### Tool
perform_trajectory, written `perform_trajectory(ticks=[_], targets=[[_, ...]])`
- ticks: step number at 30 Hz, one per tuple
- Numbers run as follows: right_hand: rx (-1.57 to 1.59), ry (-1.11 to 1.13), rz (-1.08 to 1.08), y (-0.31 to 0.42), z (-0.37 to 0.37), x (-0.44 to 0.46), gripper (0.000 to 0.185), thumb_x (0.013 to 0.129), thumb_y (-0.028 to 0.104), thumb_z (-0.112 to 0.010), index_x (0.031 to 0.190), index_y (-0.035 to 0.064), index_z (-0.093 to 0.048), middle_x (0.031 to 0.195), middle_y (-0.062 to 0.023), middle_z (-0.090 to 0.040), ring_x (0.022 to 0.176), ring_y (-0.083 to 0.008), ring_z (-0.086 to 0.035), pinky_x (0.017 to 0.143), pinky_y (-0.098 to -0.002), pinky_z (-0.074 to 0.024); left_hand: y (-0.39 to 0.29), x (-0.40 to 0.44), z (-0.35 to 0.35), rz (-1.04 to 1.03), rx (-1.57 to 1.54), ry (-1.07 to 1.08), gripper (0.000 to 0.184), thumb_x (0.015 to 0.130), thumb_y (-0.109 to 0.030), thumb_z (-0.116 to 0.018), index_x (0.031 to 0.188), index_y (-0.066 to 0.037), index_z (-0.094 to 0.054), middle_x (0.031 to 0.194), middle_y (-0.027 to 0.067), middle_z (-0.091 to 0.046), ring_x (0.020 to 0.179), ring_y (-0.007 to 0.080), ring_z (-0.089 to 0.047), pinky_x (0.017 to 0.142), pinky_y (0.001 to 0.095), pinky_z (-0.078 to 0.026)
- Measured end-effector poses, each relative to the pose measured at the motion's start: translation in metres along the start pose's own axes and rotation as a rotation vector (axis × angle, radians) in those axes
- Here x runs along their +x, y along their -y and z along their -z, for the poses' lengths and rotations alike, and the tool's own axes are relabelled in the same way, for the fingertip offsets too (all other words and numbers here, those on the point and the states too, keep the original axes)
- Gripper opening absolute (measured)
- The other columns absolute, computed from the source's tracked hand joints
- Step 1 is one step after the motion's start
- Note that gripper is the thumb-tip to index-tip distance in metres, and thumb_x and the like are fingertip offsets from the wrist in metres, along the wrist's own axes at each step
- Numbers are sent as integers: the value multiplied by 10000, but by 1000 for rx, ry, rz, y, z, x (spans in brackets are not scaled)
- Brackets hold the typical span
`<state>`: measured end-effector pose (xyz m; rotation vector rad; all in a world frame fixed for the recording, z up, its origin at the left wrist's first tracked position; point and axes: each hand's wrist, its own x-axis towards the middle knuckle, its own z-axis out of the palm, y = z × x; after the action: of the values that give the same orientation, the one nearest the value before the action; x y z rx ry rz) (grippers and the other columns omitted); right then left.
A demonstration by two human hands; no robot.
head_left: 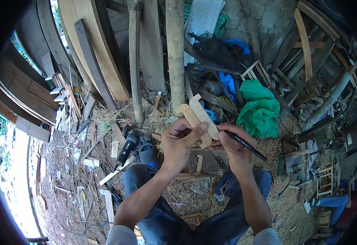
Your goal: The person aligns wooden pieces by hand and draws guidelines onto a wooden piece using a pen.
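Observation:
My left hand [182,141] pinches two flat, pale wooden cutouts, one overlapping the other. Both have curved, hooked ends; thin lines show on the upper cutout [202,115]. A black pen [246,145] lies in the fingers of my right hand [239,152], its tip end close to the lower edge of the wood. Whether the tip touches the wood is hidden by my fingers. Below my hands, between my knees, a smaller hooked wooden piece [199,164] rests on a dark wooden block [209,158]. A narrow blade with a dark handle [221,161] lies beside it.
A corded angle grinder [127,149] lies on the ground, left of my knees. Wood shavings and offcuts cover the floor. Bamboo posts [175,53] and planks [94,45] stand ahead. A green plastic bag [260,109] sits ahead right. Another person's leg [331,201] shows far right.

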<state>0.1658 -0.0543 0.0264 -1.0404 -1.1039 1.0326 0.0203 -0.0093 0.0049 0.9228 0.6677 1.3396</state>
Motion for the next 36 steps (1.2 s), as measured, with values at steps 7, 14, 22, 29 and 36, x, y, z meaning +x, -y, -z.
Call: perform_trajectory(ticks=[7,14,22,29,36], targets=[[-46,-14,12,1,2,1,201,892,69,-597,1041,-65,-613,957,-146,-638,793,-203,-674,679,-307,-595,-1,0,-2,-8,30,-1,137,823,-64,-705,923,18,-660,883,70,-684,791,83,-630,730,230,-502],[-27,-11,9,0,3,1,197,891,58,-593,1038,-70,-614,947,-153,-643,783,-211,-677,680,-305,-594,1,1,0,9,-5,16,140,819,-55,-706,926,21,-657,902,78,-683,818,93,-633,756,238,-502],[-67,-25,42,1,3,1,237,885,109,-606,1023,-84,-613,924,-182,-644,760,-250,-683,655,-324,-603,-1,0,-1,0,4,31,134,823,-45,-698,933,20,-658,901,78,-684,813,95,-636,752,234,-508],[-59,-19,71,-3,5,3,229,883,89,-605,1023,-93,-611,940,-183,-638,778,-252,-679,660,-333,-606,-2,1,-3,-5,1,20,186,823,-58,-700,984,29,-667,911,85,-687,801,98,-639,734,236,-520],[-67,-4,40,-2,8,2,177,878,45,-604,1013,-66,-633,962,-151,-628,801,-213,-672,691,-302,-594,-2,1,0,28,28,27,214,815,-89,-717,987,29,-670,905,81,-688,800,102,-640,727,239,-524]])
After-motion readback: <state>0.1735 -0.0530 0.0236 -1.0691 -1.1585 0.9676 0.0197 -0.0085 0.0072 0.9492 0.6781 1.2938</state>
